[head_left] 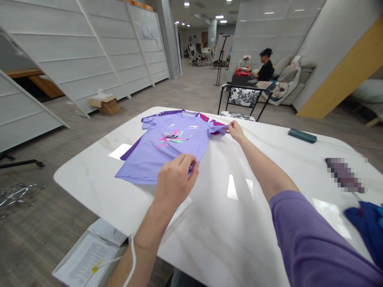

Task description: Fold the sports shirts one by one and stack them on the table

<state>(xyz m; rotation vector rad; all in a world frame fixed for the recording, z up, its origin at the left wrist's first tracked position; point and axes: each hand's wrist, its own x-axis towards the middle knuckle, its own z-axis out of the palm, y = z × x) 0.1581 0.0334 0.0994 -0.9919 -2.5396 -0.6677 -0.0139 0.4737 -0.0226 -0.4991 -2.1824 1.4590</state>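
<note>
A light purple T-shirt [179, 147] with a pink, green and black print lies spread on the white table, its collar pointing away from me. My right hand [235, 130] pinches the end of its right-side sleeve. Closer to me, my left hand [177, 175] is closed on the shirt's edge near the lower right corner of the hem. Under the shirt, a darker purple garment [131, 149] sticks out at the left and along the top. Red and navy striped cloth [206, 118] shows beside the collar. Part of a white notebook [181, 208] is hidden behind my left forearm.
On the right of the table [221, 231] lie a dark green case [302, 135], a blurred-out dark object [344, 174] and dark blue cloth [366, 223]. A patterned chair [245, 97] stands beyond the far edge. An open white box [89, 255] is below left. A person [265, 67] sits farther back.
</note>
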